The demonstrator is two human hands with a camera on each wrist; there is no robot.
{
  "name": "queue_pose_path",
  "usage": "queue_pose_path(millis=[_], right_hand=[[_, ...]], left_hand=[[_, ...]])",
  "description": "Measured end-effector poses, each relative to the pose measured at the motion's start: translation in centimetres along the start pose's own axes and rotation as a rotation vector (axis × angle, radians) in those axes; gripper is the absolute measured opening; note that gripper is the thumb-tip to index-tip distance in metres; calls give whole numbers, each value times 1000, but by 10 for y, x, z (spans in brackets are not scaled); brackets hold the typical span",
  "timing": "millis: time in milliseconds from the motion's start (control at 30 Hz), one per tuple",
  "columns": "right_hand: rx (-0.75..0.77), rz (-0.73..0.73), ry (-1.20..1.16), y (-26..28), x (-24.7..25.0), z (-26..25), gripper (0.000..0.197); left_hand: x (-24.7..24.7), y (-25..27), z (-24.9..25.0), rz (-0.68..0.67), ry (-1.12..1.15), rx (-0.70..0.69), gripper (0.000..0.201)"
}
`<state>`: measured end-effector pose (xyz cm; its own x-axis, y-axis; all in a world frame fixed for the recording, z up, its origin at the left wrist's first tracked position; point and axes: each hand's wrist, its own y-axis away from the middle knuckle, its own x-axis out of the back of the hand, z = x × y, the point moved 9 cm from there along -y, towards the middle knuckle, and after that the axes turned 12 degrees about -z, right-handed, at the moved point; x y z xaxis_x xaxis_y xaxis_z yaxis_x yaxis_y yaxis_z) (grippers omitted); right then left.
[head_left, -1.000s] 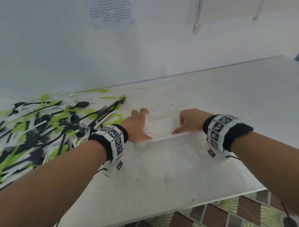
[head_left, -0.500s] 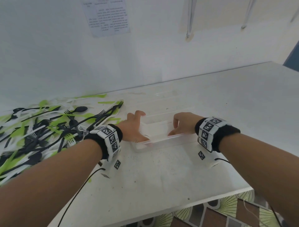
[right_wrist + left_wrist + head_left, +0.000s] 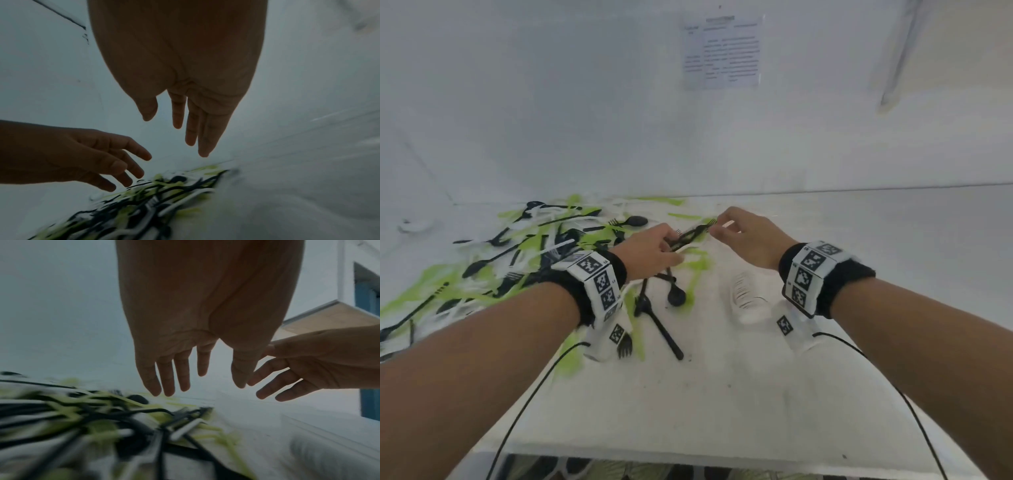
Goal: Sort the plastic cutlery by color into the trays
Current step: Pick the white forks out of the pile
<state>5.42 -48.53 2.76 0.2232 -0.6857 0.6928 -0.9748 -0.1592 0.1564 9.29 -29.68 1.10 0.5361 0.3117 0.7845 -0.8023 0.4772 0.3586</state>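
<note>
Straight and apart on the left hand [image 3: 650, 253]: fingers [image 3: 185, 369] pointing down, clamped on nothing. Same on the right hand [image 3: 746, 240]: fingers [image 3: 193, 129] loosely spread, nothing between them. Both hovering close together, fingertips nearly meeting over the near edge of the cutlery pile [image 3: 534, 246].

Just below and between the two sets of fingertips: a black fork [image 3: 695, 233], lying aslant on green pieces. Apparently not yet touched, though hard to tell from the head view alone. Further out to the left: black, white and green pieces tangled across the surface [image 3: 722, 394], up to the wall [image 3: 585, 102]. Nearer the body: a black spoon [image 3: 676, 296] among a few stray black and green pieces.

Step in hand, judging by the pose: reaching in for a first piece. Next move calls for pinching one handle free of the tangle without dragging its neighbours, then carrying it to a tray of one colour. Trays not clearly made out here; only a faint clear shape [image 3: 748, 301] beside the right wrist, too blurred to name.
</note>
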Motion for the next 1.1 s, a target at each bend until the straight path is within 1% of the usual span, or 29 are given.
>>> queue_pose_path(millis=[33,100,167,233,333,433,533,600,733,900,1000,1100], right_hand=[[6,-37,0,-12,-12,-13,39],[7,-137,17,-33,-38,-39,57],[6,-243,29,-51,-66,-62,76],[21,-306,72,-63,-88,-86,82],[74,-332,140,-81,-117,-118,78],[98,-337,187,-107,-143,-139,75],[87,-323,201,-142,-167,-159,78],[66,-310,228,-169,-183,-173,75],[-6,-283,230,-214,-215,-203,59],[-41,-204,246,-268,-249,-232,42],[-74,-152,258,-290,-261,-243,33],[-115,-141,260,-309,-268,-252,27]], left_hand=[[7,10,-15,-10,-9,51,58],[23,29,-44,-15,-66,116,75],[38,49,-69,-6,-118,154,78],[52,64,-95,15,-134,199,74],[72,76,-137,55,-114,259,72],[91,77,-180,95,-83,296,65],[112,73,-219,108,-78,295,58],[127,67,-248,106,-64,281,55],[165,56,-307,114,-33,233,53],[200,35,-380,59,-16,210,46],[215,19,-412,75,-63,186,39],[228,0,-436,80,-91,177,36]])
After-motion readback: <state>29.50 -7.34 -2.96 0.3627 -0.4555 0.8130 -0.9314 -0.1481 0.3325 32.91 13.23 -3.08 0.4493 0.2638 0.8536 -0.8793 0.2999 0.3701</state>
